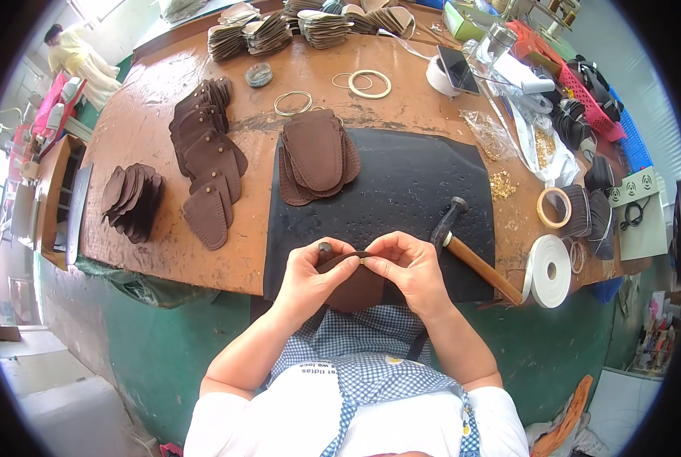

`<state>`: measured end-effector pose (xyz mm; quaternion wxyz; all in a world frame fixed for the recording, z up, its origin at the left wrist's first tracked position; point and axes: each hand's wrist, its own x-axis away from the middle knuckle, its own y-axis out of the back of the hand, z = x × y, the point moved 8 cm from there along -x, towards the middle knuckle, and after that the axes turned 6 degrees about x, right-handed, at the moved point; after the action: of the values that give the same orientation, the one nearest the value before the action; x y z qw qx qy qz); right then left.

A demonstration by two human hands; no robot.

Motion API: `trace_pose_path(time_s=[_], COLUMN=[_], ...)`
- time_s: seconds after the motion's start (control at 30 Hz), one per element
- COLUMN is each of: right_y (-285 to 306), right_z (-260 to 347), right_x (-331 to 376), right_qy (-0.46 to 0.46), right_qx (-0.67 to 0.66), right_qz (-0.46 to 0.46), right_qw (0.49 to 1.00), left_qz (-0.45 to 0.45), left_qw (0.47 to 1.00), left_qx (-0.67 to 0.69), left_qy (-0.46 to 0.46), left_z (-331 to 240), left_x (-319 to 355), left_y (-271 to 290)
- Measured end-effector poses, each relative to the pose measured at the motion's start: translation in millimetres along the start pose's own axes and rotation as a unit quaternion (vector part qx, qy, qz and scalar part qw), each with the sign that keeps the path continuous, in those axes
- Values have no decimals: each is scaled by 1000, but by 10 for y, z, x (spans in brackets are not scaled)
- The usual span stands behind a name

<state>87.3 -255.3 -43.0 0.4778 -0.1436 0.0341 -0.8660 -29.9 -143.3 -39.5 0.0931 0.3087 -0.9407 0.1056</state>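
My left hand (315, 268) and my right hand (410, 273) meet at the front edge of a black mat (409, 175). Both pinch a brown leather piece (355, 292) at its upper edge, thumbs nearly together. A tiny gold stud (362, 260) shows between the thumb tips. The round end of a dark metal rod (325, 249) sticks up from my left hand's fingers. To the right of my right hand lies a hammer (473, 259) with a wooden handle. A stack of brown leather pieces (317, 156) rests at the mat's far left.
Studded leather pieces (209, 156) lie in an overlapping row at left, beside a dark leather stack (132, 199). Gold studs (502, 185), a tape roll (553, 208) and a white ribbon roll (551, 272) sit at right. Leather bundles (268, 34) line the far edge. Another person (81, 61) is far left.
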Motion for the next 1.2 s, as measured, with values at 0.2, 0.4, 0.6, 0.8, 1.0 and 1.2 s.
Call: trace_pose_path(time_s=[0.2,0.4,0.6,0.8,1.0,1.2], right_y=[-21,-67,-268,-265,-258,-187], right_z=[86,346,680,712,695,646], right_x=[-15,80,212,190,143,101], right_qy=[10,181,409,422,410,370], right_qx=[55,268,441,450,445,378], right_qz=[22,-30,-3,36,73,47], right_qw=[998,946,799,786,793,847], left_qz=[23,12,24,47,50,42], left_qw=[1000,999,1000,997,994,992], left_qx=[-14,21,10,50,69,90], left_qy=[-2,22,18,44,74,81], left_z=[-9,72,44,72,122,132], left_x=[-42,-53,-37,-33,-36,-40], left_y=[10,34,34,9,9,5])
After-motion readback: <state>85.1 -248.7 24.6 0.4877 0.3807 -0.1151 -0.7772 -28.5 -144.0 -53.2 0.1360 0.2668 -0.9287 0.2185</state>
